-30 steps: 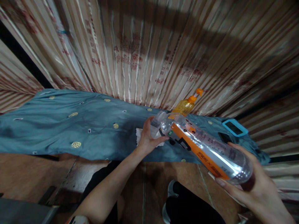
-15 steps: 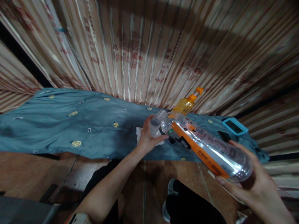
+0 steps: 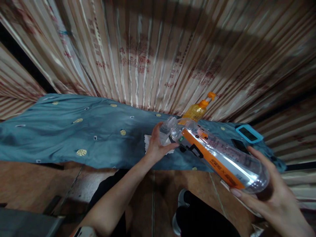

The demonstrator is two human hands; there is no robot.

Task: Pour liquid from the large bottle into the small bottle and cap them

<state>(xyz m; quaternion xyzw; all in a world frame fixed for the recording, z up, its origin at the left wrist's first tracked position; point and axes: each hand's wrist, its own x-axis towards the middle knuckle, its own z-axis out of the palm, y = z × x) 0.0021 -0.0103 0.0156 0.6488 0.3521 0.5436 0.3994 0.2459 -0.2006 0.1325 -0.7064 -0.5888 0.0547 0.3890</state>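
Note:
My right hand (image 3: pixel 273 197) grips the base of a large clear plastic bottle (image 3: pixel 222 154) with an orange label, tilted so its neck points down and left. My left hand (image 3: pixel 158 144) holds a small clear glass (image 3: pixel 165 131) upright on the blue cloth (image 3: pixel 86 138), right at the bottle's mouth. A white tissue (image 3: pixel 147 142) lies under and beside the left hand.
A yellow pump bottle (image 3: pixel 196 111) with an orange top stands behind the glass against the striped curtain (image 3: pixel 148 52). A phone in a blue case (image 3: pixel 248 134) lies at the right on the cloth. My dark-clothed legs and a shoe show on the brown floor (image 3: pixel 37 184) below.
The large bottle and my right hand have shifted slightly right and down. My left hand and the glass stay in place.

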